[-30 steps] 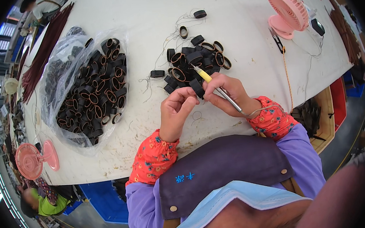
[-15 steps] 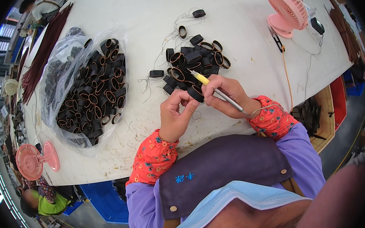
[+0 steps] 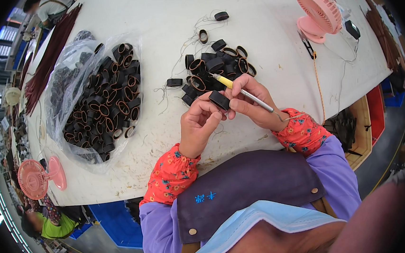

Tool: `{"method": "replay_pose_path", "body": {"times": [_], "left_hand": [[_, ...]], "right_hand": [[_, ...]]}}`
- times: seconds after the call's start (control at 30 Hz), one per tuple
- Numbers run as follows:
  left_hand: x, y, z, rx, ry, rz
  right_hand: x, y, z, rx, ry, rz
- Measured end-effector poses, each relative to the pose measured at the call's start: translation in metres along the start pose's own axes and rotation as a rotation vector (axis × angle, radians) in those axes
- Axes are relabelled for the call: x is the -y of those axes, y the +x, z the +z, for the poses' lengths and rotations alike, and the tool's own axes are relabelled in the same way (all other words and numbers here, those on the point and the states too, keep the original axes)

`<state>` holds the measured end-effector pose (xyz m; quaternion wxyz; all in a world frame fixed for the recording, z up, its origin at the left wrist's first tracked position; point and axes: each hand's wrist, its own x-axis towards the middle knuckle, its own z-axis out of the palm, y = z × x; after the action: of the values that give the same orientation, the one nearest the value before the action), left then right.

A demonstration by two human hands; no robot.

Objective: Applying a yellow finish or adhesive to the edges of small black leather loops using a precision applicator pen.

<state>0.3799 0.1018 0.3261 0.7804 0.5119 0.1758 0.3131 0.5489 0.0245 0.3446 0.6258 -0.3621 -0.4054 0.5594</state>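
Observation:
Between my hands is a black leather loop (image 3: 219, 100), a short oval band. My left hand (image 3: 198, 123) pinches it with thumb and fingertips from the left. My right hand (image 3: 254, 102) grips a pen-shaped tool (image 3: 252, 97) with a yellow collar, a silver barrel and a thin cord at its rear end. Its fingertips also meet the right side of the loop. The tool's tip points up and left over a pile of black loops (image 3: 214, 64), many with loose threads. I cannot make out whether the tip touches any of them.
A clear plastic bag (image 3: 53, 105) full of similar loops lies at left. Pink fans (image 3: 317, 10) stand at the far right and the left edge. Black thread snips (image 3: 307, 47) lie by the right one. Dark red strips (image 3: 50, 62) lie far left; a bin (image 3: 362, 128) is at right.
The loop has turned in my fingers, so its broad outer face now shows. My right fingers have closed in on it, and the tool has shifted slightly right and down.

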Motion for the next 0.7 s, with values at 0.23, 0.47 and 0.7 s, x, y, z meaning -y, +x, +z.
{"method": "replay_pose_path", "body": {"times": [0.23, 0.47, 0.7], "left_hand": [[0.001, 0.000, -0.002, -0.084, 0.159, 0.168], [0.001, 0.002, -0.002, -0.253, 0.421, 0.252], [0.001, 0.000, -0.004, -0.238, 0.476, 0.259]], "right_hand": [[-0.011, 0.001, -0.005, -0.060, -0.311, -0.132], [0.008, -0.004, -0.012, -0.011, -0.271, -0.306], [0.003, -0.002, -0.011, 0.040, -0.373, -0.271]]}}
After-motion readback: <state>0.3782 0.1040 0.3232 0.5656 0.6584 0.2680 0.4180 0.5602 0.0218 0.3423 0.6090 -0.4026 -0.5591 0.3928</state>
